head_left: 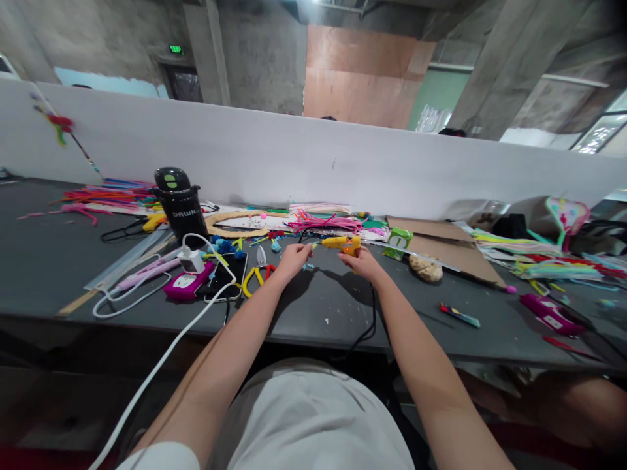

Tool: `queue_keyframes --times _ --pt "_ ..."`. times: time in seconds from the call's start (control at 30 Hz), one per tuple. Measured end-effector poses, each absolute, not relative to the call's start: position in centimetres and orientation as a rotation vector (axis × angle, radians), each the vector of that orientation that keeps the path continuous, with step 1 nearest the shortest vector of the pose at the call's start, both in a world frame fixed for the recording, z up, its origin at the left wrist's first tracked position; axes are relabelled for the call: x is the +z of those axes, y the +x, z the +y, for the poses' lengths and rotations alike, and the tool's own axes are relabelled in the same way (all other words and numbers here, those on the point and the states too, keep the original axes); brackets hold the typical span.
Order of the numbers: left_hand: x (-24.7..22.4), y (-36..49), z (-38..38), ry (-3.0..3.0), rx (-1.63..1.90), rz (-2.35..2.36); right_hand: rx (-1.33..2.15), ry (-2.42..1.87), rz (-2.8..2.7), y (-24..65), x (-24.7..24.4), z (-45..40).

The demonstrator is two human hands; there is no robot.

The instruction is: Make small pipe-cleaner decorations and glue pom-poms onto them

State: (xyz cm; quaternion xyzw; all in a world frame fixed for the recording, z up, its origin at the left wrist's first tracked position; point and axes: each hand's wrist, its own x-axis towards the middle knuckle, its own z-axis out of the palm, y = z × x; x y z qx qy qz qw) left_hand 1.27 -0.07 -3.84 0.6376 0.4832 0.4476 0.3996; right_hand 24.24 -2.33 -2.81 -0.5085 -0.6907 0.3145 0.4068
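Note:
My right hand [363, 262] is wrapped round a yellow hot glue gun [341, 244], whose nozzle points left and whose orange light glows. A black cord hangs below it, over the table's front edge. Just left of the nozzle, my left hand [294, 260] pinches a small pale yellow-green piece [315, 245], too small to name. The nozzle is close to that piece; whether they touch I cannot tell. Beside my left hand lie pliers [252, 279] with yellow and red handles. Bits of blue fluff are on the dark table [313, 313] beneath my hands.
Left stand a black bottle [181, 209] and a magenta power socket [189, 284] with a white cable crossing my left arm. Pink pipe cleaners [328, 223] lie behind my hands. Rightward are a green packet [399, 241], a beige lump [425, 267], cardboard [448, 251] and a utility knife [459, 314].

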Motion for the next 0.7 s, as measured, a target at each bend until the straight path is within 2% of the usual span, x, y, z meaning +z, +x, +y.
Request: queue_keyframes --times 0.7 --pt "-3.3 1.25 -0.49 1.555 1.137 1.182 0.674 -1.348 -1.741 24.32 -1.85 -2.98"
